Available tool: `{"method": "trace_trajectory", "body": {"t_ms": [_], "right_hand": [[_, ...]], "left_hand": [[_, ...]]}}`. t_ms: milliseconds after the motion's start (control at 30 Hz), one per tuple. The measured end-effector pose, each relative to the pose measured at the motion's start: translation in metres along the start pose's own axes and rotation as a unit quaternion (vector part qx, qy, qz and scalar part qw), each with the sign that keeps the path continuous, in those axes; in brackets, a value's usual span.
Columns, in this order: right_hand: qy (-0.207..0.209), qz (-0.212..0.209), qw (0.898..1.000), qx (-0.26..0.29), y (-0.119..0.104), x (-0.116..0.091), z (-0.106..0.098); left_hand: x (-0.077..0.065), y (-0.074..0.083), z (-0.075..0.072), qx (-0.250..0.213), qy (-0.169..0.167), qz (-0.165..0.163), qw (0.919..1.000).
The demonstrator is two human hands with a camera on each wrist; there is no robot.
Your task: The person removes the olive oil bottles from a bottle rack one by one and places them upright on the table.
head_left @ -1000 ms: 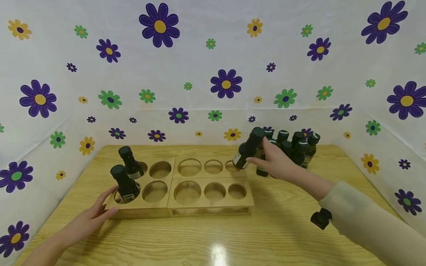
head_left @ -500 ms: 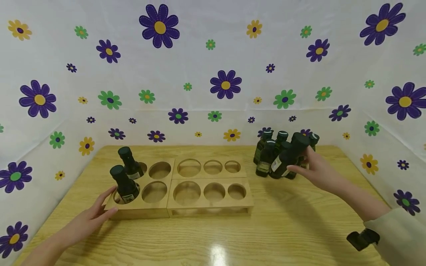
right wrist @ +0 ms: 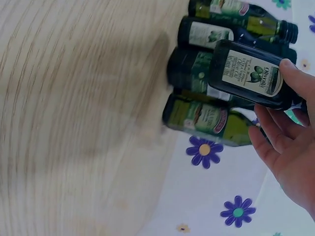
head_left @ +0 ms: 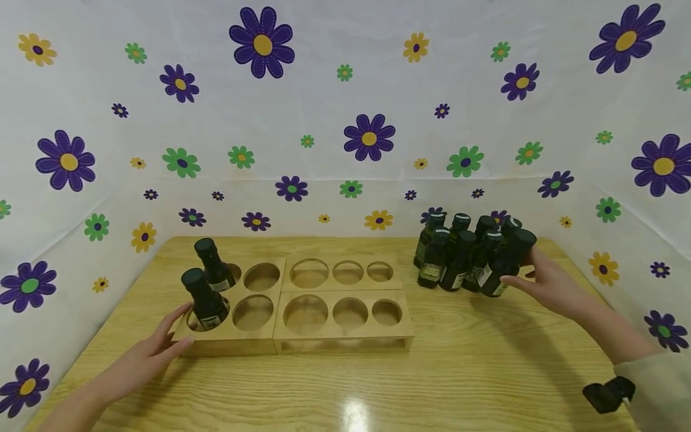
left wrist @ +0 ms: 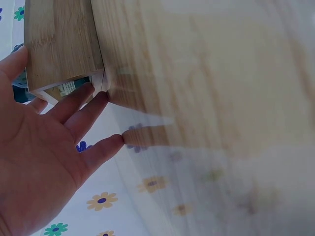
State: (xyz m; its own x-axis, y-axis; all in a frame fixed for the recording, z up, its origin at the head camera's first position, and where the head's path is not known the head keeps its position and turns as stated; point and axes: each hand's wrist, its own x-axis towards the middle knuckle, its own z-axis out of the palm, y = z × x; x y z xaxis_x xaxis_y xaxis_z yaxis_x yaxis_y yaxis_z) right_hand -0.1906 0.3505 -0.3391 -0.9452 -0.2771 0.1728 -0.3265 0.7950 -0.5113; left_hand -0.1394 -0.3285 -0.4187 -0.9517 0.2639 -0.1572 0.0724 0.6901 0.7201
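My right hand (head_left: pixel 558 288) pinches a dark olive oil bottle (head_left: pixel 499 273) with a pale label, tilted, at the front right of a group of similar bottles (head_left: pixel 456 264). In the right wrist view the held bottle (right wrist: pixel 251 73) hangs over the others, thumb on one side and fingers on the other. My left hand (head_left: pixel 148 354) rests against the left corner of a low wooden rack (head_left: pixel 232 347) with round holes, fingers fairly straight. Two dark bottles (head_left: pixel 207 306) stand in that rack's left holes. The left wrist view shows the left hand (left wrist: pixel 49 152) touching the rack's corner.
A stepped wooden rack (head_left: pixel 342 343) with two rows of holes adjoins the first on its right. The wooden table (head_left: pixel 302 390) extends in front of both. A white flowered cloth (head_left: pixel 324 120) hangs behind and along the sides.
My right hand has carried the bottle rightward from the stepped rack's right end, past the front of the bottle group to its right side. The left hand has stayed at the rack's corner.
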Motion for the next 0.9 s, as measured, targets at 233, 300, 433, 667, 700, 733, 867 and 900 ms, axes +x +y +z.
{"method": "trace_trajectory", "body": {"t_ms": [233, 300, 433, 667, 700, 733, 867, 900], "right_hand": [[-0.012, 0.013, 1.000, -0.008, 0.013, 0.000, 0.001], [-0.016, 0.022, 1.000, -0.013, 0.017, 0.001, 0.002], [-0.024, 0.042, 0.999, -0.019, 0.025, 0.004, 0.005], [-0.028, 0.063, 0.997, -0.025, 0.039, 0.008, 0.011], [-0.026, 0.062, 0.997, -0.026, 0.040, 0.009, 0.012], [-0.024, 0.061, 0.998, -0.024, 0.041, 0.010, 0.013], [-0.020, 0.062, 0.998, -0.017, 0.044, 0.012, 0.016], [-0.019, 0.062, 0.998, -0.014, 0.045, 0.012, 0.017]], "left_hand": [[0.000, 0.001, 0.000, 0.001, 0.002, 0.005, 1.0000], [0.000, 0.002, -0.001, 0.001, 0.002, 0.004, 1.0000], [0.000, 0.001, 0.000, 0.002, 0.002, 0.003, 1.0000], [0.000, -0.001, 0.000, 0.000, -0.004, -0.001, 1.0000], [0.000, -0.001, 0.000, 0.000, -0.004, -0.001, 1.0000], [0.000, 0.000, 0.000, 0.001, -0.003, -0.001, 1.0000], [0.000, 0.000, 0.000, 0.003, 0.001, 0.003, 1.0000], [0.000, 0.001, 0.000, 0.003, 0.002, 0.003, 1.0000]]}}
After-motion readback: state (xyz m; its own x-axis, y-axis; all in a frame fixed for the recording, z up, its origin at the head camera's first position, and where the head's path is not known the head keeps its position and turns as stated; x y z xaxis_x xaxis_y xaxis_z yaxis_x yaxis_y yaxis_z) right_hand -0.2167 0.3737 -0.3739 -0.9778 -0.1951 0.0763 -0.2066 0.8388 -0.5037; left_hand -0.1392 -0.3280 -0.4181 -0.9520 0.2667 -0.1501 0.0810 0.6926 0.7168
